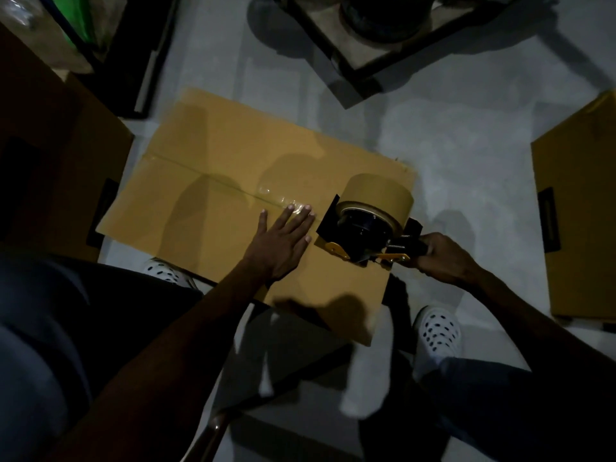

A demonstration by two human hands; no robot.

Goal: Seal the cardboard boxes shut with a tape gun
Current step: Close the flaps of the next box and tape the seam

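A closed brown cardboard box (233, 155) stands on the floor between my feet. A strip of clear tape (213, 183) runs along its centre seam from the left edge toward the right. My left hand (283, 238) lies flat on the box top, fingers spread, fingertips pressing on the tape. Just right of it, near the box's right edge, sits a black and yellow tape gun (366, 225) carrying a brown tape roll (380, 195). My right hand (446, 258) is closed around the gun's handle.
A second cardboard box (580, 208) stands at the right, a darker one (56, 168) at the left. A low black-framed stand (366, 51) with a round dark object is ahead. White clogs (436, 331) sit on the grey floor.
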